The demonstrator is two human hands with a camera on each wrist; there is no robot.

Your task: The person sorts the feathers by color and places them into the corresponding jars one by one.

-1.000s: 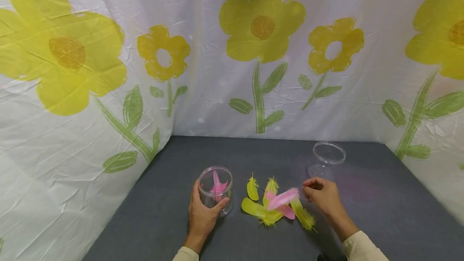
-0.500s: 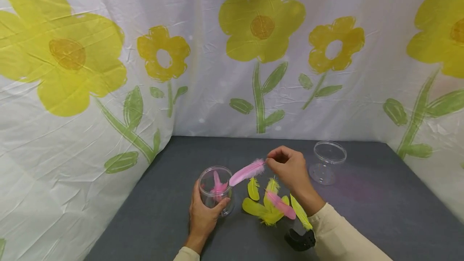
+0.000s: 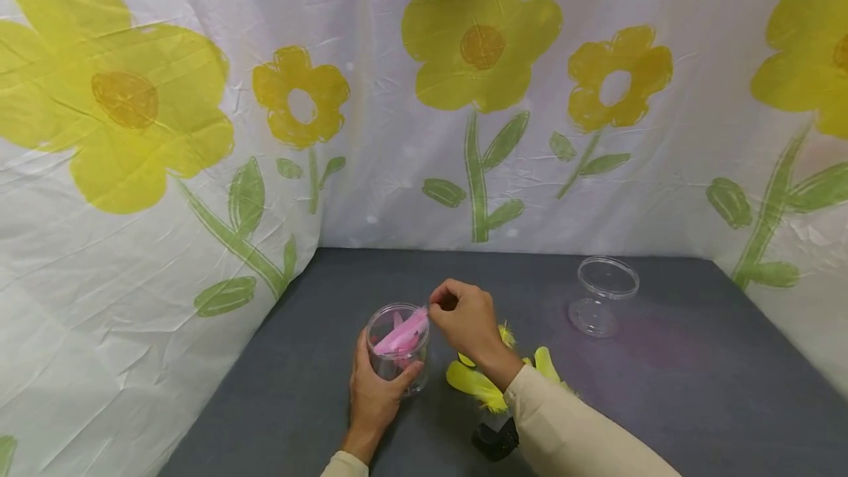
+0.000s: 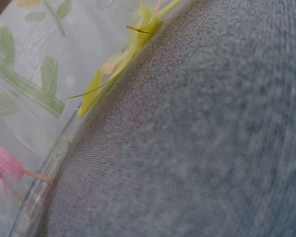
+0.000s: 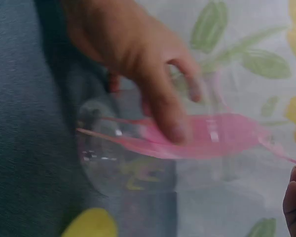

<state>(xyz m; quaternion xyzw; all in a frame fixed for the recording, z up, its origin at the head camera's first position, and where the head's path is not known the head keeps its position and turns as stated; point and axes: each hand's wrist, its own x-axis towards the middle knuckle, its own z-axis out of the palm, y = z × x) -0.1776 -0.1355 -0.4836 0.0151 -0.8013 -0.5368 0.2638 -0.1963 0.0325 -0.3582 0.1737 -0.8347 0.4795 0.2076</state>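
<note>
Left hand point(image 3: 374, 396) grips the jar point(image 3: 397, 348); right hand point(image 3: 467, 322) pinches a pink feather point(image 3: 400, 332) into it, hiding some yellow feathers point(image 3: 473, 383) beside the jar.

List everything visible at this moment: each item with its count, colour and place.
clear jar: one, transparent, front left of the table, gripped by the left hand
pink feathers: at least two, one going in at the jar's mouth, the rest inside
yellow feathers: several, loose on the table right of the jar, partly hidden by the right arm
second clear container: one, transparent, back right of the table
table: one, grey cloth top
backdrop: white sheet with yellow flowers, behind and at both sides
left hand: wrapped round the jar
right hand: fingers pinch the pink feather's quill; cream sleeve
</note>
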